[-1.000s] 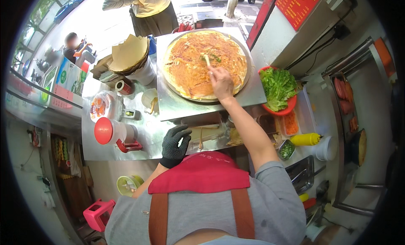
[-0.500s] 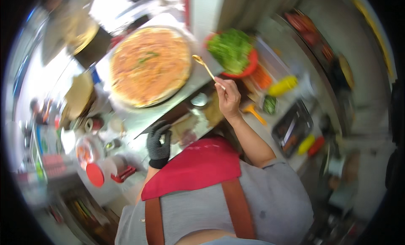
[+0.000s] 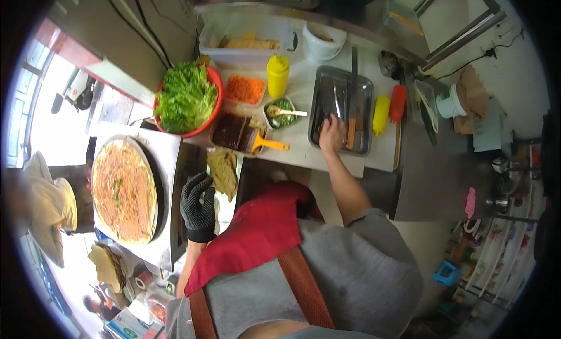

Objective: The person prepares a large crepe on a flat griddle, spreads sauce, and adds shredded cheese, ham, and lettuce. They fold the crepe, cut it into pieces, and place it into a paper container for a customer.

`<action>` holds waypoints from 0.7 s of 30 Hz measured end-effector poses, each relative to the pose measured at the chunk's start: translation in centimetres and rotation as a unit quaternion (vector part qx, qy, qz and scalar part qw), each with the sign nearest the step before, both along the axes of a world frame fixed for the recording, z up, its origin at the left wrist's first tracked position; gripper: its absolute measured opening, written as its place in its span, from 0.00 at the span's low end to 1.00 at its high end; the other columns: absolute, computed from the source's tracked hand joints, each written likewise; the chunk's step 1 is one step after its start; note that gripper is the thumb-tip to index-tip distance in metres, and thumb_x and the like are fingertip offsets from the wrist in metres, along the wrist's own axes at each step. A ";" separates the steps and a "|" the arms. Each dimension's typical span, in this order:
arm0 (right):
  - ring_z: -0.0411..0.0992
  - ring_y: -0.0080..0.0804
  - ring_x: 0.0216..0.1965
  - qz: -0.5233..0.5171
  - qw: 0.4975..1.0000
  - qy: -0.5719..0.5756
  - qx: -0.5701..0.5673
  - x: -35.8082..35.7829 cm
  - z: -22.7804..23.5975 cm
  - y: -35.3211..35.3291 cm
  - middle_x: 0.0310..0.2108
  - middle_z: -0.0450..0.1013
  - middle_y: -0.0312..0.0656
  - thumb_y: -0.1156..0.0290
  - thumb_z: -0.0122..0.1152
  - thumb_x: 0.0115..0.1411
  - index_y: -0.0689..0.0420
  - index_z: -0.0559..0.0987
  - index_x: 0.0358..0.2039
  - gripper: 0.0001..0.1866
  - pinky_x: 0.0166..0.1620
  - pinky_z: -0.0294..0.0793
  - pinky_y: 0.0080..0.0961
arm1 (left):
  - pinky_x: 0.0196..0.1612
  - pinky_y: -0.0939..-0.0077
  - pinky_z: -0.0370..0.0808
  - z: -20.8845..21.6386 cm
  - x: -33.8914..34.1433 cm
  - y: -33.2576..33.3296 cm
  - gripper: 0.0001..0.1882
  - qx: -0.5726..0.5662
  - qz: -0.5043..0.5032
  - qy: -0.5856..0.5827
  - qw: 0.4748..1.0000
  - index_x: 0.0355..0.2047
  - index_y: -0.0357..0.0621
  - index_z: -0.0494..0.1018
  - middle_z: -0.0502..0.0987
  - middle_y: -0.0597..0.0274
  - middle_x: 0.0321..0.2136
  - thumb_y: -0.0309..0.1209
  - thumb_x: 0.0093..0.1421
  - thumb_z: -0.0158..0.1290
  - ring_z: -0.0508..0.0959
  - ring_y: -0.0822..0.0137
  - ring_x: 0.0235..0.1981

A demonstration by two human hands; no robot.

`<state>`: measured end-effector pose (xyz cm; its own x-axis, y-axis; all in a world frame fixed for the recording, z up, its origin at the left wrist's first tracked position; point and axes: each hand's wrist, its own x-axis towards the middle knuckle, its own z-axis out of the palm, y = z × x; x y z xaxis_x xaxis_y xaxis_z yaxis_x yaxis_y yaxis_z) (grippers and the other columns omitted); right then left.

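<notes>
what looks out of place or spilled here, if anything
Nothing looks plainly spilled or damaged. The one mildly odd thing is a mismatch: the left hand is gloved in dark dotted fabric, while the right hand, at the dark metal tray, is bare.

Grey wall [image 3: 87, 29] upper left; daylight [image 3: 67, 131] far left; pale floor [image 3: 409, 245]; grey counter [image 3: 432, 184]; shelves [image 3: 489, 260] lower right.

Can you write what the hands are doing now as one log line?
Left hand: gloved, loosely curled, beside tan cloth | right hand: bare, over dark tray, grip unclear | pale spoon: in chopped greens
</notes>
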<state>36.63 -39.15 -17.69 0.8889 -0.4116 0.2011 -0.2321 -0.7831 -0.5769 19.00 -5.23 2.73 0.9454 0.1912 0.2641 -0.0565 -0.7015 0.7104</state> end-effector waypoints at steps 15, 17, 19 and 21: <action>0.70 0.28 0.19 0.007 0.927 -0.034 0.373 -2.2 3.1 -6.5 0.31 0.73 0.45 0.71 0.54 0.59 0.61 0.67 0.31 0.08 0.21 0.69 0.26 | 0.45 0.55 0.72 8.7 44.5 -23.8 0.28 -0.562 -0.184 0.278 0.757 0.51 0.50 0.67 0.71 0.52 0.47 0.52 0.55 0.53 0.74 0.53 0.43; 0.67 0.23 0.16 0.008 0.908 -0.042 0.418 -4.1 6.6 -5.8 0.27 0.73 0.43 0.71 0.51 0.62 0.61 0.66 0.31 0.07 0.19 0.67 0.22 | 0.43 0.51 0.73 6.8 50.4 -26.3 0.25 -0.615 -0.132 0.282 0.724 0.48 0.49 0.68 0.72 0.50 0.44 0.50 0.55 0.54 0.74 0.48 0.40; 0.65 0.20 0.17 0.006 0.911 -0.081 0.404 -5.8 6.2 -5.9 0.23 0.70 0.39 0.71 0.51 0.63 0.59 0.66 0.31 0.07 0.19 0.64 0.19 | 0.38 0.52 0.72 8.0 51.0 -28.9 0.20 -0.680 -0.084 0.285 0.670 0.43 0.47 0.68 0.71 0.51 0.38 0.45 0.56 0.54 0.73 0.48 0.34; 0.62 0.16 0.16 0.025 0.909 -0.149 0.388 -7.3 4.5 -6.5 0.19 0.66 0.35 0.71 0.51 0.63 0.57 0.65 0.30 0.07 0.18 0.61 0.15 | 0.37 0.53 0.72 8.4 51.3 -29.5 0.20 -0.694 -0.080 0.260 0.666 0.43 0.47 0.69 0.71 0.51 0.37 0.45 0.56 0.54 0.73 0.49 0.33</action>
<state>29.38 -45.62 -13.22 0.8638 -0.4932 0.1028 0.0505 -0.1183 -0.9917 70.30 -34.78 11.08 0.8775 -0.2053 -0.4335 0.4559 0.6381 0.6205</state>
